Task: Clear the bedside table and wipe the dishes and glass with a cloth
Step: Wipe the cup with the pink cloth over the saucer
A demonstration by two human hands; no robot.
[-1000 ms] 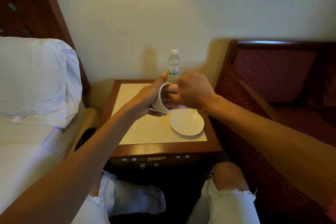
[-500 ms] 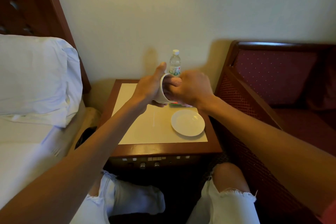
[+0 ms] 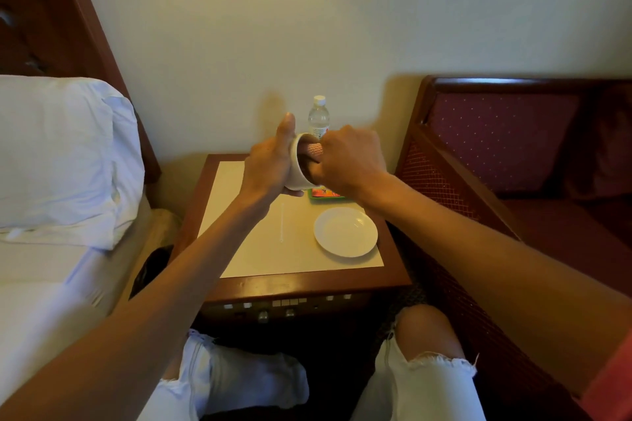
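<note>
Wiping the inside of the white cup (image 3: 298, 166) is, by my reading, the step in hand. The left hand (image 3: 270, 164) is gripping the cup from the side, its fingers curling under and round the wall and its thumb lying straight up along the rim. It is holding the cup tipped on its side in the air above the back of the bedside table (image 3: 307, 278). The right hand (image 3: 349, 161) is closing its fingers on a pink cloth (image 3: 314, 149) and pressing the wad into the cup's mouth; the knuckles are hiding how deep the fingertips are reaching.

At the table's front right, a white saucer (image 3: 345, 232) is lying apart from both hands. A small green tray (image 3: 325, 194) holding an orange packet is showing at the table's back right, under the right wrist, and a water bottle (image 3: 318, 116) is standing at the table's back edge.

The next move is likely calling for a turn of the cloth round the inner wall while the left hand is bracing the cup firmly, since glazed ware slips easily. After that, the cup is wanting a gentle set-down on the table.
</note>
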